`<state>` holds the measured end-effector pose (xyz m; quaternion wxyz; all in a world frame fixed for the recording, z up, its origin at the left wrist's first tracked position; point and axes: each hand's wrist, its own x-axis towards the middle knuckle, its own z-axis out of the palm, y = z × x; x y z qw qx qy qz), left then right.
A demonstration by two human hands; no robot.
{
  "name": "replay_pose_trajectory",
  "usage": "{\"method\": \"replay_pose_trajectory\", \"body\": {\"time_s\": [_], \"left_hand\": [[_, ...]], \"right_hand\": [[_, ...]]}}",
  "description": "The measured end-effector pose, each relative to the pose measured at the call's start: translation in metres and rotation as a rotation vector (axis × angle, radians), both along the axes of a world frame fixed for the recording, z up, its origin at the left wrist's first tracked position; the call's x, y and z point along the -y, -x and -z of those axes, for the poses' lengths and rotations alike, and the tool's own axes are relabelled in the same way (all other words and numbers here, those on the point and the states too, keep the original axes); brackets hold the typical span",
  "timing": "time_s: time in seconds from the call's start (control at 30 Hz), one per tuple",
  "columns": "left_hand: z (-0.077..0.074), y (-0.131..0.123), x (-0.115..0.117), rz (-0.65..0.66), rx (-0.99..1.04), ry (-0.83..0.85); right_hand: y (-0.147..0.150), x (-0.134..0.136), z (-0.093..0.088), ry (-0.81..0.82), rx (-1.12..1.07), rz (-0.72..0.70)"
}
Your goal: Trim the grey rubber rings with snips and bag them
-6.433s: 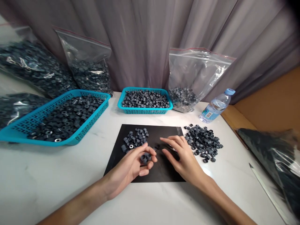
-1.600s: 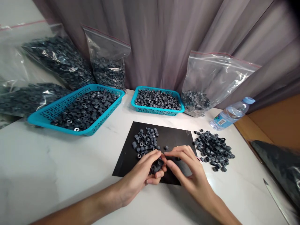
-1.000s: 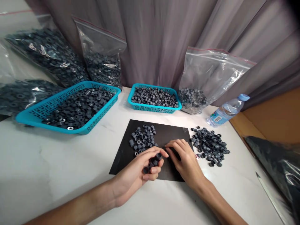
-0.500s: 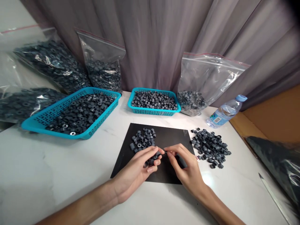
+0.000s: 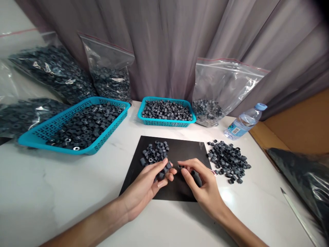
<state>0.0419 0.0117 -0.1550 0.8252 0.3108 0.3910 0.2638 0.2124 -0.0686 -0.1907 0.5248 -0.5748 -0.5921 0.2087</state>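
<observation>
Several dark grey ring-shaped plastic pieces [image 5: 162, 174] lie in the curled fingers of my left hand [image 5: 151, 181], above a black mat [image 5: 177, 190]. Just to its right, my right hand [image 5: 202, 181] pinches a small dark ring [image 5: 181, 166] between thumb and fingertips. Something dark also shows under its curled fingers; I cannot make out what it is. A heap of grey plastic pieces [image 5: 156, 151] rests on the mat behind my left hand. Right of the mat, on the white table, is a larger pile of dark rings [image 5: 228, 161].
Two blue baskets, a large one [image 5: 87, 151] at left and a smaller one [image 5: 167, 122] at the back, hold similar pieces. Clear zip bags [image 5: 110, 82] of pieces stand behind. A water bottle [image 5: 241, 123] stands at right, near a cardboard box [image 5: 303, 123] and a blade-like strip [image 5: 298, 214].
My hands have drawn slightly apart, and a small ring now shows in my right fingertips. My left fingers have shifted around their pieces. The whole view has moved a little.
</observation>
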Motion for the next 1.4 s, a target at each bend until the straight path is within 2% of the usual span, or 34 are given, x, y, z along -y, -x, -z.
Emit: {"method": "replay_pose_trajectory", "body": {"time_s": [0.3, 0.57, 0.87, 1.07, 1.4], "left_hand": [[-0.0012, -0.0002, 0.0007, 0.028, -0.004, 0.029], [0.0034, -0.0007, 0.0014, 0.046, 0.04, 0.052], [-0.0002, -0.0018, 0.0005, 0.088, 0.037, 0.051], [0.0006, -0.0014, 0.0024, 0.12, 0.075, 0.034], [-0.0028, -0.003, 0.0034, 0.102, 0.062, 0.061]], "right_hand": [[0.005, 0.002, 0.0068, -0.025, -0.042, 0.037], [0.0058, 0.0028, 0.0052, -0.008, -0.045, 0.013], [0.0056, 0.0018, -0.0002, -0.005, -0.079, 0.035], [0.0039, 0.0009, 0.0008, 0.024, -0.162, 0.002], [0.0034, 0.0012, 0.001, 0.036, -0.219, -0.061]]}}
